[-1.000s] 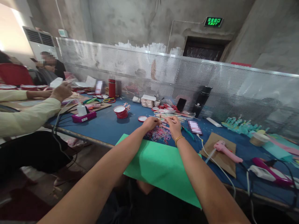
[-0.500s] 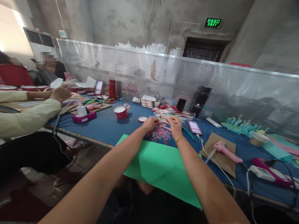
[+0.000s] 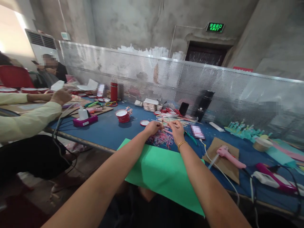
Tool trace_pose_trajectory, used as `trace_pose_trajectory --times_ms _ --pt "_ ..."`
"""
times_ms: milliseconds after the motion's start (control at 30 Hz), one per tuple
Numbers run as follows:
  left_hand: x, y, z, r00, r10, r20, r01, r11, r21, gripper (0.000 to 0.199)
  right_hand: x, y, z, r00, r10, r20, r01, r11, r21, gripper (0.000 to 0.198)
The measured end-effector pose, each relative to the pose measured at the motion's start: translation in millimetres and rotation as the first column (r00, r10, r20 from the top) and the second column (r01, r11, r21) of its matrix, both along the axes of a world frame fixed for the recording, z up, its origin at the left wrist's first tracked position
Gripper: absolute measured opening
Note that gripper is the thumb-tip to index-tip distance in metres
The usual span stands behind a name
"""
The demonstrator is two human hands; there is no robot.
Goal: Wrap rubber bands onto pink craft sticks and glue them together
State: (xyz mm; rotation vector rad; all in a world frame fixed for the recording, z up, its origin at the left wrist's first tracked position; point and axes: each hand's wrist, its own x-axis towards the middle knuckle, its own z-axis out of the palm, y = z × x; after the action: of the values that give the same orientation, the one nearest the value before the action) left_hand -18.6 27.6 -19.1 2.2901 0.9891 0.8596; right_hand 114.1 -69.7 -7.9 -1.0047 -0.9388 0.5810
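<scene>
Although the view has shifted slightly, the pose barely has, suggesting unbroken fingerwork: the left hand [image 3: 152,128] pinches a small tan piece [image 3: 162,123] at twelve o'clock from the tangled cords [image 3: 161,139]; the right hand [image 3: 176,129], at its three o'clock, is closed, contents unclear.

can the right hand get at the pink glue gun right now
Probably, yes: the glue gun lies uncovered on cardboard to the right of the right hand, though a white cable runs between them and the hand seems busy.

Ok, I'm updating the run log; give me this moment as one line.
left hand: pinching small brown piece | right hand: beside it, grip unclear | nearby: tangled colored strings | right side: glue gun on cardboard
</scene>
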Motion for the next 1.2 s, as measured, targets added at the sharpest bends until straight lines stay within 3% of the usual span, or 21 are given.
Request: trace_pose_trajectory --times_ms 1200 --pt "0.3 2.9 -2.6 0.999 -0.011 -0.031 0.011 1.0 0.019 0.036 1.9 3.6 -3.5 0.998 -0.054 0.04 0.052 0.998 0.036 0.016"
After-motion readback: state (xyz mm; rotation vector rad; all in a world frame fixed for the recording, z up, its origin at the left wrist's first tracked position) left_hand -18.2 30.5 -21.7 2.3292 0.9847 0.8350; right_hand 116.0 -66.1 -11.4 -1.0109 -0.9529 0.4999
